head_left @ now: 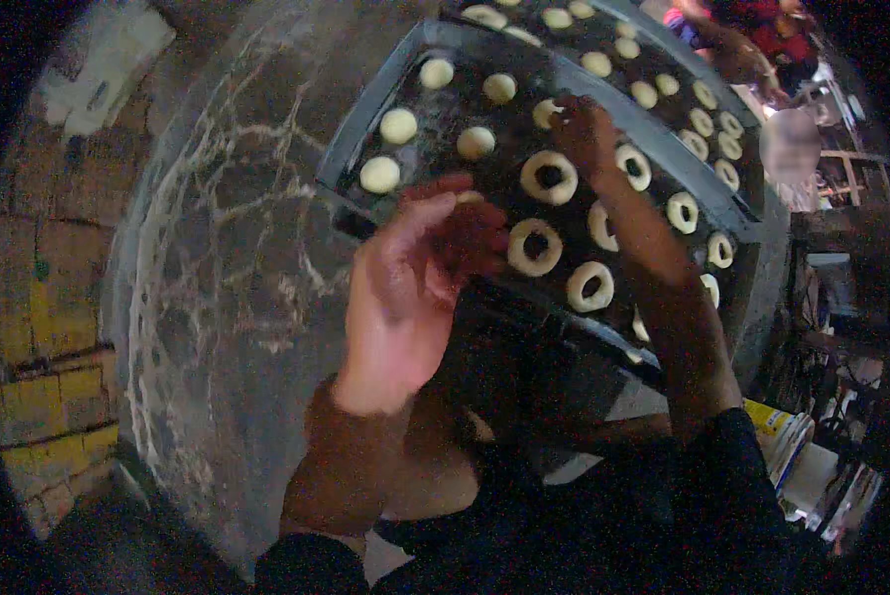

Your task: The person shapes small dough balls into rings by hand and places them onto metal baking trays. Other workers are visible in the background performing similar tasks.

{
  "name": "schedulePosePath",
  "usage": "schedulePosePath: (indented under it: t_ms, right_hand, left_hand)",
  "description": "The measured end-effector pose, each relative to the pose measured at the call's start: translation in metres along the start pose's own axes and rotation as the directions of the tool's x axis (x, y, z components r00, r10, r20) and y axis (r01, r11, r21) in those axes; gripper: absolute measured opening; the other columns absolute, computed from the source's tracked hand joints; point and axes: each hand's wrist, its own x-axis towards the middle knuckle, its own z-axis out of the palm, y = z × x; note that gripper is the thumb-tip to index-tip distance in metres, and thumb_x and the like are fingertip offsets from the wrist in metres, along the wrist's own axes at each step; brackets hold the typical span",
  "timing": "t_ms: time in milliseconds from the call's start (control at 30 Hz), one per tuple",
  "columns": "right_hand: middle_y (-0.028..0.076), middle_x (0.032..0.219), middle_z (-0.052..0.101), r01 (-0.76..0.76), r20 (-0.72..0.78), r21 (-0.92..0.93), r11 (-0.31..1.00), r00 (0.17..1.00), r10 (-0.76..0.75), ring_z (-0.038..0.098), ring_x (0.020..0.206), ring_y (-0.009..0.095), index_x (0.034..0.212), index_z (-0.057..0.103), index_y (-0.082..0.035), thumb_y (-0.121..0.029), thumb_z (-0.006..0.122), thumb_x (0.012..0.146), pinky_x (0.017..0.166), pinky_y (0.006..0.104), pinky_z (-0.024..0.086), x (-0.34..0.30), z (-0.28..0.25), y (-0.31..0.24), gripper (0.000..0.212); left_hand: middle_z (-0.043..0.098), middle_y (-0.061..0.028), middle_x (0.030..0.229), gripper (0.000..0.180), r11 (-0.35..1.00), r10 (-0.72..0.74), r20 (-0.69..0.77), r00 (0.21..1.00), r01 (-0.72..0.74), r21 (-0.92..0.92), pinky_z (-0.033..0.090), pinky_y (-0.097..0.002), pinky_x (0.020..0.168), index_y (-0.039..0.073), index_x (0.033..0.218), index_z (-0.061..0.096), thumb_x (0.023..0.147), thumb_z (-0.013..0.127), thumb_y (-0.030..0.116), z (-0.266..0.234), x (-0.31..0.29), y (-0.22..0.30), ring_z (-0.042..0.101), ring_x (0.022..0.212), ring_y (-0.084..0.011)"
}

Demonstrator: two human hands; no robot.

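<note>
- The right hand reaches down over the near tray, its fingers at a dough ball; I cannot tell whether its grip closes on the ball or only touches it.
- The left hand hangs just outside the near edge of that tray, palm partly showing and fingers curled in. A pale spot shows by its fingertips — dough or skin, I cannot tell, so whether this grip holds anything is unclear.
- Five more dough balls lie spaced apart toward the left end of the tray, the closest just beyond the left fingers.
- Dough rings fill the middle and right of the same tray.
- The right forearm stands in the way: it crosses above the rings and covers part of at least one.
- A far tray sits right beside the near one, carrying more balls and rings.
- Left of the trays spreads a grey tabletop with whitish streaks; past it are yellow-and-brown blocks — wall or floor, hard to say.
- A white-and-yellow bucket stands at lower right, near the right elbow.
- A person in red shows at upper right, beyond the far tray.
</note>
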Motion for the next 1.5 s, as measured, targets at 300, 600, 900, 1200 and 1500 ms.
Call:
schedulePosePath:
  t_ms: [300,600,900,1200,1500]
  right_hand:
    - [0.02,0.106,0.063,-0.002,0.122,-0.023,1.0,0.993,0.004,0.063,0.095,0.039,0.121,0.057,-0.005,-0.029,0.072,0.081,0.08,0.0458,0.052,0.015,-0.011,-0.024,0.049]
    - [0.014,0.118,0.065,-0.205,0.062,0.77,0.604,0.967,0.249,0.063,0.109,0.025,0.134,0.049,-0.007,-0.012,0.078,0.079,0.09,0.0374,0.054,-0.119,-0.208,-0.227,0.062]
    - [0.004,0.091,0.068,-0.187,-0.124,0.639,0.746,0.932,0.34,0.065,0.088,0.014,0.142,0.044,-0.004,-0.011,0.08,0.082,0.083,0.0302,0.052,-0.203,-0.277,-0.257,0.071]
    - [0.012,0.099,0.068,-0.33,-0.114,0.215,0.919,0.926,0.359,0.064,0.089,0.022,0.103,0.066,0.002,-0.011,0.072,0.075,0.086,0.0374,0.051,-0.22,-0.316,-0.217,0.031]
    - [0.01,0.108,0.061,-0.207,0.213,0.977,-0.051,0.928,0.308,0.062,0.093,0.018,0.136,0.045,0.0,-0.002,0.055,0.071,0.082,0.0348,0.052,-0.237,-0.326,-0.259,0.065]
  left_hand:
    - [0.069,-0.0086,0.099,0.028,0.982,0.067,-0.063,0.996,-0.055,0.179,0.054,-0.0351,0.076,0.005,0.115,0.062,0.09,0.064,0.017,0.009,0.015,-0.01,0.067,0.091,-0.0193]
    - [0.068,-0.0082,0.115,0.044,0.895,-0.013,0.43,0.903,-0.181,0.407,0.053,-0.0312,0.092,0.0,0.13,0.059,0.087,0.069,0.005,0.033,-0.001,-0.053,0.064,0.105,-0.0163]
    - [0.068,-0.0108,0.105,0.033,0.81,0.272,0.558,0.784,-0.5,0.307,0.053,-0.033,0.09,0.001,0.112,0.064,0.079,0.066,-0.004,0.083,-0.066,-0.094,0.065,0.1,-0.0178]
    - [0.061,-0.0097,0.102,0.066,0.432,0.241,0.794,0.557,-0.795,0.426,0.052,-0.03,0.077,0.012,0.137,0.043,0.079,0.075,0.008,0.092,-0.089,-0.12,0.063,0.088,-0.0179]
    - [0.057,-0.011,0.099,0.057,0.813,0.313,0.751,0.581,-0.573,0.105,0.055,-0.032,0.075,0.004,0.123,0.054,0.067,0.048,-0.007,0.086,-0.081,-0.109,0.063,0.092,-0.0207]
